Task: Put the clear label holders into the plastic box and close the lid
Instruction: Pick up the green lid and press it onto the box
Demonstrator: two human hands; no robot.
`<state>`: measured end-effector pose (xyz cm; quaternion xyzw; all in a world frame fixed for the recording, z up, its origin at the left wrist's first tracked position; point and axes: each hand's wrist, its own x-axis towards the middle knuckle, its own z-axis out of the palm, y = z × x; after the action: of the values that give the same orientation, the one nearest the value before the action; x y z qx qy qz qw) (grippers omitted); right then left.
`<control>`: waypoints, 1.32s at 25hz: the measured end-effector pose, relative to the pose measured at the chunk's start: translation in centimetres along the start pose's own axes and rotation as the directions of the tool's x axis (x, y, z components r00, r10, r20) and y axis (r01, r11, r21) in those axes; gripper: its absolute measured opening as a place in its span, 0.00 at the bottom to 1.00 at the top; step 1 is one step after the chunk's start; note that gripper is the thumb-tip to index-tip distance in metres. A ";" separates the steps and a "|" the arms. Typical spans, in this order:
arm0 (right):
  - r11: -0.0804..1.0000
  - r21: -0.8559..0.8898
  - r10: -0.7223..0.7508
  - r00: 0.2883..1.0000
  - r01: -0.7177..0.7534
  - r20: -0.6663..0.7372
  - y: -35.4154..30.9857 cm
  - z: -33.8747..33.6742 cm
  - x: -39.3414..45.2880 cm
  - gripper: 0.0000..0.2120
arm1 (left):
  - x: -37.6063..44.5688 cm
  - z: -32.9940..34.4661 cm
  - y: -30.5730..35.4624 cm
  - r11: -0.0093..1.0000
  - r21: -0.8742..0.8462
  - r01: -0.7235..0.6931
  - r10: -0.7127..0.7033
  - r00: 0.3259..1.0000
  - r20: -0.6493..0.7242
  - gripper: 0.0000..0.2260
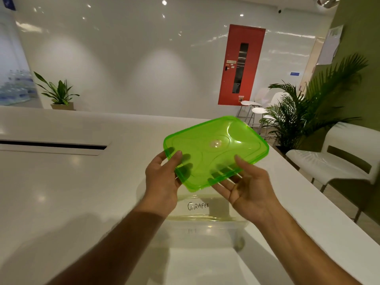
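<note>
A translucent green lid is held in the air above the white table, tilted with its far edge raised. My left hand grips its near left corner, thumb on top. My right hand holds its near right edge, palm up, fingers under the lid. Right below my hands stands the clear plastic box without its lid. Inside it lies a clear label holder with a handwritten card reading "GIRAFEE". The box's left side is hidden behind my left forearm.
The white table has a long dark slot at the left. Its right edge runs diagonally past a white chair. Palm plants and stools stand at the back right, and a potted plant at the back left.
</note>
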<state>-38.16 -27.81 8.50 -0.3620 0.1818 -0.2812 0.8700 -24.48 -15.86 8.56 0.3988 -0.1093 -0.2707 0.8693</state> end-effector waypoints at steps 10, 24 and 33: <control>0.926 -0.270 -0.283 0.958 0.263 -0.038 -2.5 -3.5 1.9 0.21 | 1.9 -4.0 3.1 0.962 0.270 0.038 -0.038 0.999 -0.004 0.05; 0.866 -0.437 -0.319 0.941 0.241 -0.114 1.5 -5.4 1.4 0.17 | 2.5 -8.9 2.6 0.468 0.864 -0.185 0.131 0.982 0.139 0.10; 0.850 -0.502 -0.248 0.961 0.156 -0.120 2.9 -7.4 1.7 0.13 | 2.9 -9.7 1.1 0.385 0.914 -0.126 0.086 0.991 0.101 0.11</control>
<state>-39.63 -31.13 1.21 -0.5600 0.2854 -0.3478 0.6957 -17.72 -10.72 2.90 0.7987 -0.2813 -0.1169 0.5189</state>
